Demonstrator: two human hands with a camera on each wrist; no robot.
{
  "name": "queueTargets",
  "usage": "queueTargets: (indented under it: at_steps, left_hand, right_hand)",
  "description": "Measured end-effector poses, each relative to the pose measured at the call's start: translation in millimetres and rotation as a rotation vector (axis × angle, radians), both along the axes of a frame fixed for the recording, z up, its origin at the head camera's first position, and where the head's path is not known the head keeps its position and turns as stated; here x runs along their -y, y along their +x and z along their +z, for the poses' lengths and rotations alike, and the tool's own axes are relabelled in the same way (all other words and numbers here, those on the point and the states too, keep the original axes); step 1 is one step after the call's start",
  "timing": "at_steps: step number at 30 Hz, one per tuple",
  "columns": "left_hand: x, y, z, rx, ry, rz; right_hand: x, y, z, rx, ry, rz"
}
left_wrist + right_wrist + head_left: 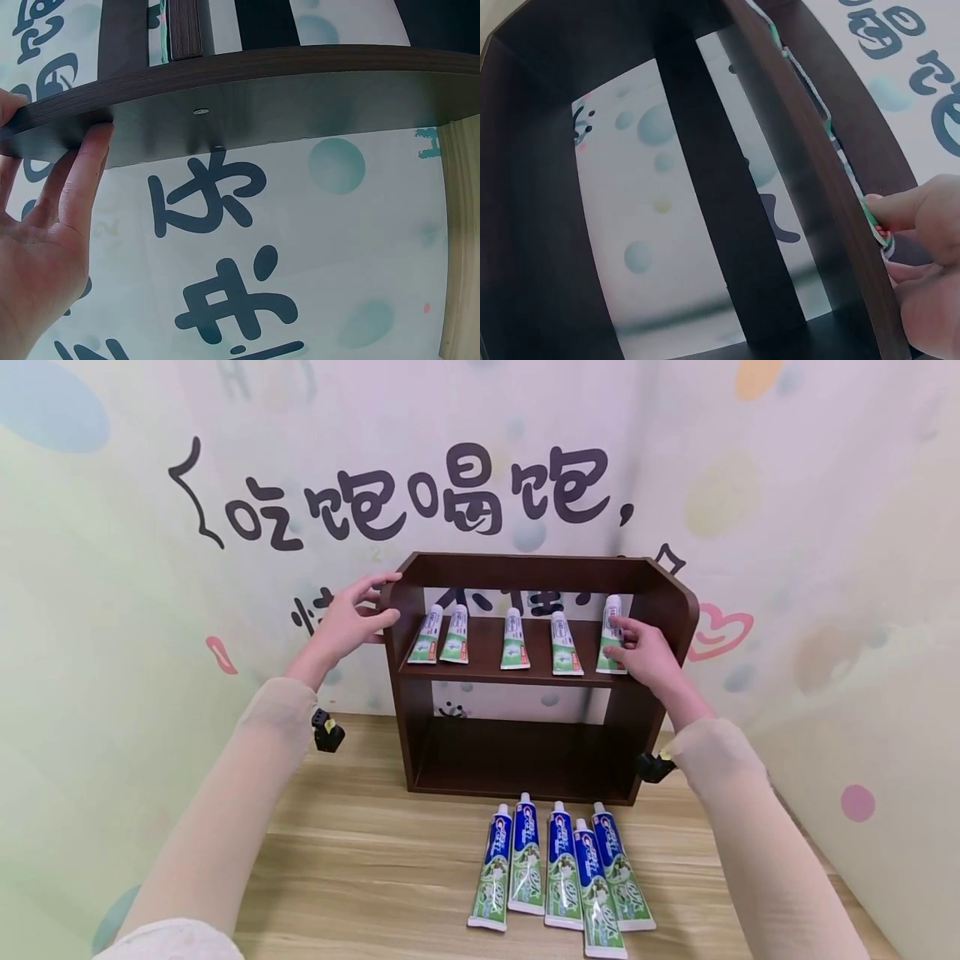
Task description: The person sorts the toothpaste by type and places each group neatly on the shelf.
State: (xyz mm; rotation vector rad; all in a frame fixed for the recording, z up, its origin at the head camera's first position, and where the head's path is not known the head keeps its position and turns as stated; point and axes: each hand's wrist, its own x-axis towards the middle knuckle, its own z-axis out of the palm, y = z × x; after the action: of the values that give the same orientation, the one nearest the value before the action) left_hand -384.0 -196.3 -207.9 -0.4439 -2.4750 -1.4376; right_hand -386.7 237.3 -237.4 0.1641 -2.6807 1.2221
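A dark brown two-tier shelf [517,675] stands on the table against the wall. My left hand [347,625] grips the upper edge of its left side panel [247,101], thumb on one face and fingers on the other. On the upper tier, small white-and-green toothpaste tubes lean in a row: two at the left [426,635] [455,635], one in the middle [513,639], and another [566,645] right of it. At the right end, my right hand [647,653] pinches the last toothpaste tube [612,610] between thumb and fingers. Only this tube's lower edge [885,238] shows in the right wrist view.
Several larger blue-and-green toothpaste tubes [561,868] lie fanned out on the wooden table [360,860] in front of the shelf, two of them overlapping at the right. The lower tier [517,760] is below. A printed wall cloth [262,435] hangs close behind and on both sides.
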Motion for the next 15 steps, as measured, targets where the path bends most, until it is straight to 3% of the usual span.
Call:
queueTargets:
  at_steps: [9,15]
  left_hand:
    - [-0.9,-0.7,-1.5,-0.004,0.009,-0.001]
    - [0.1,-0.6,-0.8,-0.003,0.011,0.001]
  right_hand:
    - [6.1,3.8,-2.8,-0.02,0.113,-0.08]
    - [8.8,6.6,-3.3,-0.025,0.202,-0.059]
